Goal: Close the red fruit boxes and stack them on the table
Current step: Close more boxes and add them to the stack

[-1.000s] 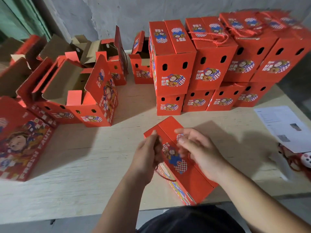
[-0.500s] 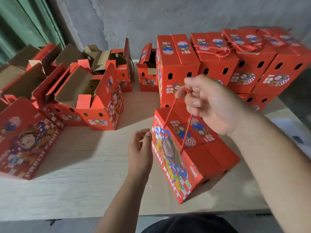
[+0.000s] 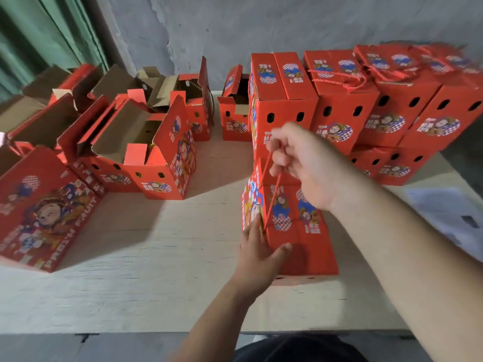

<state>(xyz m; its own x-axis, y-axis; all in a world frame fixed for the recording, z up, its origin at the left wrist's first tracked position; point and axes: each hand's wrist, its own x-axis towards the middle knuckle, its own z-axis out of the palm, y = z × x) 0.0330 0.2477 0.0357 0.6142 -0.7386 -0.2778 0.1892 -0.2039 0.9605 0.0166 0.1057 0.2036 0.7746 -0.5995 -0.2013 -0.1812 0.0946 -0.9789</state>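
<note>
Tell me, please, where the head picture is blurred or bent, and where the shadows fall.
In the head view, motion blur smears the stacked closed boxes at top right and the white paper; the wide lens bows the table edge; the open box throws a dark shadow toward the camera; the right hand and left hand are slightly soft.

paper sheet (image 3: 444,215), grey wall (image 3: 235,22), green door (image 3: 39,35)

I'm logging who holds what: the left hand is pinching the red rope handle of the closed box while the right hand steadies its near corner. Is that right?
The hands are swapped. In the head view the right hand pinches the red rope handle of the closed box, while the left hand steadies its near corner.
</note>
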